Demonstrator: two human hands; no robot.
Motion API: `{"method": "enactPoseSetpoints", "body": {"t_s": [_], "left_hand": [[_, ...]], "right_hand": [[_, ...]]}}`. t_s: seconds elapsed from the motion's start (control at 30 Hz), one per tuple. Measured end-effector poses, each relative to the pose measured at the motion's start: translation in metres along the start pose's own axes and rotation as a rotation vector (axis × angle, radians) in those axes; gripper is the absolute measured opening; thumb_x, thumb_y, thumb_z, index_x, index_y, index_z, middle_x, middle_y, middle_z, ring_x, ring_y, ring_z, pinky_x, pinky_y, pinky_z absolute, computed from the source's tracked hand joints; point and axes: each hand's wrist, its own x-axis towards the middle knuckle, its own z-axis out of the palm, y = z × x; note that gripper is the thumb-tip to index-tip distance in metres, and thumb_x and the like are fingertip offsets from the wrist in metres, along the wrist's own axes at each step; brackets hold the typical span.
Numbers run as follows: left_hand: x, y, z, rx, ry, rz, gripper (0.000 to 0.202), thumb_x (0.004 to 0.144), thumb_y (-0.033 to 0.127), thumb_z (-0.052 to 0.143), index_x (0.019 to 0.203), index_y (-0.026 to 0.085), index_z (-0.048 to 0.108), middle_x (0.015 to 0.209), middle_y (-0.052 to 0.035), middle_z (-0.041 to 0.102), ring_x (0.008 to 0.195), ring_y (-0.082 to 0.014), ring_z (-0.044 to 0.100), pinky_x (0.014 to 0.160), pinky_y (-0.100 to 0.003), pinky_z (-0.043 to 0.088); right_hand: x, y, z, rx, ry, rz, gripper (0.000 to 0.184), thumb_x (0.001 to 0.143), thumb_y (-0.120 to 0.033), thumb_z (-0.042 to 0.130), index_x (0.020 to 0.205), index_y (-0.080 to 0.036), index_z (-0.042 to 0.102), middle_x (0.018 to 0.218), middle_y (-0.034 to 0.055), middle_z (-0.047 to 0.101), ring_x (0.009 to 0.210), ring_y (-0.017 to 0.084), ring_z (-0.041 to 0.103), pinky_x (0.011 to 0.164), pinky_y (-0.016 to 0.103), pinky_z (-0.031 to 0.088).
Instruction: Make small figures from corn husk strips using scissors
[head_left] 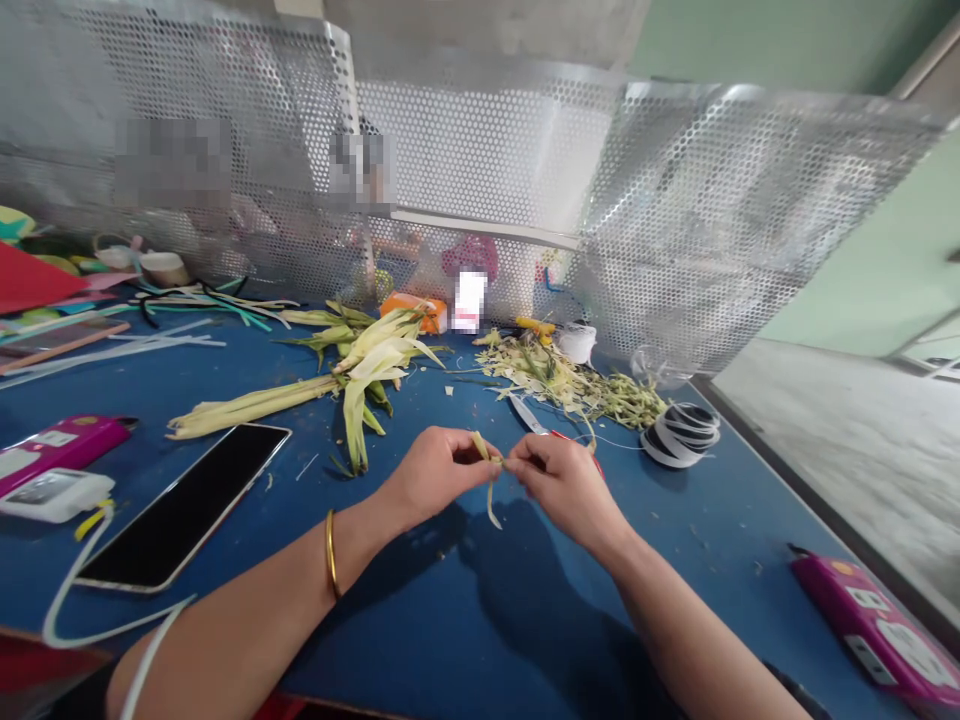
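Observation:
Over the middle of the blue table, my left hand [448, 465] pinches a thin pale strip of corn husk [493, 505], whose end hangs down below the fingers. My right hand [564, 483] meets it fingertip to fingertip, pinching the same strip close to the left fingers. Just behind my right hand lie scissors [527, 413], blade showing, the red handle partly hidden by the hand. A bundle of corn husks [382, 360] rests beyond my left hand. Further back to the right is a heap of husk scraps [555, 372].
A large phone [187, 505] lies at left beside a magenta power strip [67, 455] with a white plug and cable. Another magenta power strip [874, 625] sits at right. A ribbon roll [681, 435] and white thread spool [577, 343] stand right. Perforated metal panels [480, 150] border the back.

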Motion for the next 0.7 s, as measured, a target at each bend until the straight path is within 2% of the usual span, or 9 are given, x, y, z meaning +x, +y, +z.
{"method": "enactPoseSetpoints", "body": {"t_s": [0.07,0.13,0.23,0.33,0.43,0.5,0.6,0.63,0.7], "left_hand": [[-0.002,0.001,0.003,0.239,0.069,0.104,0.015,0.075,0.029,0.063,0.075,0.017,0.073,0.067,-0.0002,0.068,0.065,-0.0141,0.059,0.064,-0.023,0.041],[-0.003,0.0,0.005,0.38,0.122,0.173,0.014,0.075,0.024,0.06,0.071,0.018,0.072,0.066,0.0011,0.068,0.064,-0.013,0.059,0.062,-0.023,0.039],[-0.003,-0.002,0.006,0.444,0.165,0.206,0.013,0.074,0.021,0.059,0.07,0.019,0.071,0.069,0.0018,0.07,0.066,-0.0126,0.06,0.062,-0.022,0.038],[-0.003,-0.003,0.005,0.425,0.145,0.194,0.015,0.077,0.023,0.058,0.071,0.02,0.071,0.065,0.0024,0.069,0.062,-0.0124,0.06,0.06,-0.022,0.038],[-0.002,-0.003,0.005,0.483,0.178,0.269,0.014,0.075,0.022,0.059,0.07,0.021,0.072,0.073,0.0018,0.072,0.071,-0.0144,0.062,0.069,-0.023,0.04],[-0.003,-0.003,0.005,0.444,0.17,0.269,0.014,0.074,0.021,0.059,0.07,0.021,0.073,0.074,0.0016,0.073,0.072,-0.0147,0.062,0.07,-0.024,0.04],[-0.001,-0.002,0.005,0.236,0.107,0.17,0.014,0.074,0.024,0.06,0.069,0.02,0.072,0.07,0.0012,0.071,0.066,-0.0136,0.059,0.064,-0.023,0.041],[-0.001,-0.002,0.005,0.152,0.097,0.123,0.013,0.073,0.026,0.061,0.068,0.019,0.072,0.068,0.001,0.07,0.065,-0.0136,0.059,0.063,-0.023,0.041],[0.001,-0.002,0.005,-0.033,0.097,0.005,0.011,0.069,0.026,0.065,0.066,0.017,0.071,0.065,0.0005,0.068,0.064,-0.0135,0.058,0.064,-0.024,0.042]], "right_hand": [[0.002,0.004,0.008,0.215,-0.08,0.233,0.018,0.078,-0.028,0.061,0.063,-0.02,0.057,0.053,-0.0036,0.055,0.049,0.012,0.053,0.049,0.024,0.038],[0.004,0.008,0.014,0.418,-0.127,0.347,0.019,0.073,-0.033,0.063,0.061,-0.02,0.057,0.051,-0.0042,0.053,0.045,0.012,0.051,0.047,0.024,0.038],[0.007,0.013,0.017,0.577,-0.148,0.369,0.025,0.066,-0.04,0.07,0.06,-0.018,0.059,0.051,-0.0037,0.054,0.044,0.01,0.05,0.046,0.024,0.039],[0.008,0.012,0.016,0.619,-0.146,0.356,0.029,0.061,-0.042,0.075,0.06,-0.017,0.06,0.051,-0.0034,0.055,0.045,0.009,0.05,0.046,0.023,0.04],[0.007,0.009,0.015,0.626,-0.114,0.392,0.029,0.06,-0.042,0.074,0.057,-0.017,0.06,0.048,-0.0039,0.053,0.042,0.009,0.046,0.044,0.023,0.037],[0.005,0.006,0.015,0.656,-0.119,0.398,0.032,0.061,-0.045,0.074,0.056,-0.017,0.059,0.046,-0.0042,0.051,0.041,0.008,0.045,0.043,0.023,0.035],[0.002,0.007,0.009,0.705,-0.168,0.34,0.036,0.065,-0.051,0.072,0.062,-0.017,0.061,0.053,-0.0025,0.054,0.046,0.01,0.049,0.05,0.024,0.039],[0.001,0.009,0.006,0.673,-0.166,0.308,0.037,0.069,-0.053,0.068,0.065,-0.017,0.061,0.056,-0.0011,0.057,0.049,0.011,0.053,0.054,0.026,0.042],[-0.001,0.017,-0.005,0.454,-0.109,0.234,0.037,0.079,-0.053,0.058,0.072,-0.017,0.062,0.067,0.0024,0.062,0.06,0.015,0.059,0.062,0.028,0.044]]}}
